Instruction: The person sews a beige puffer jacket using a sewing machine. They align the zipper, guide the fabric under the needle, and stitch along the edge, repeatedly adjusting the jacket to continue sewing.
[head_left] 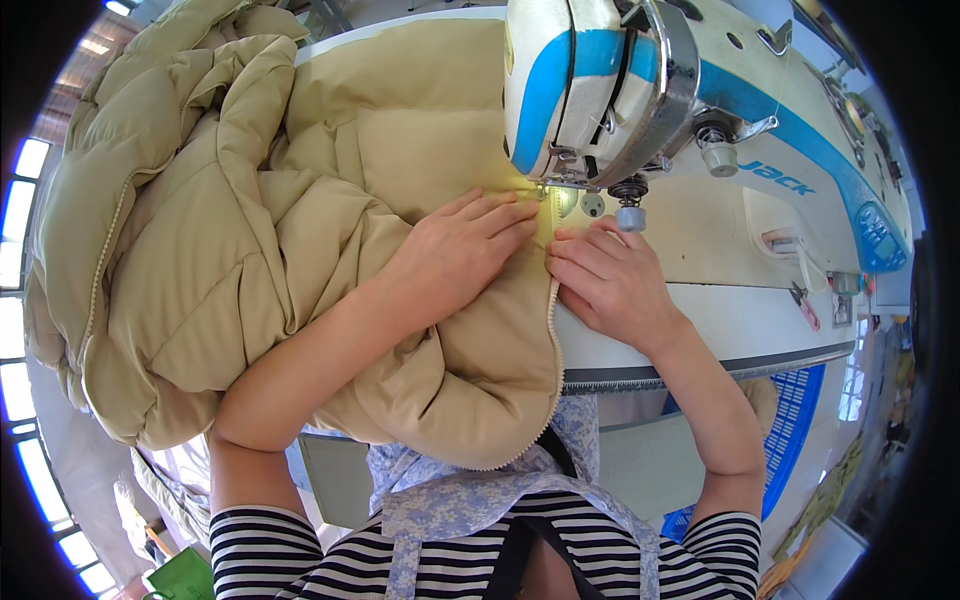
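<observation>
A beige padded jacket (425,140) lies bunched over the left side of the sewing table, its front edge passing under the needle area of a white and blue sewing machine (535,95). A pale toothed zipper (556,345) runs along that edge and curves toward me. My left hand (465,250) rests flat on the fabric, fingers stretched out just left of the lit presser foot (545,190). Close by on the right, my right hand (612,280) has its fingers curled and closed at the zipper edge; the fingertips are partly hidden.
Pink-handled snips (805,307) lie at the table's right. A dark ruler strip (720,368) follows the white table's (700,320) front edge. Below on the right stands a blue plastic basket (795,420). The jacket's other zipper side (108,240) hangs at the far left.
</observation>
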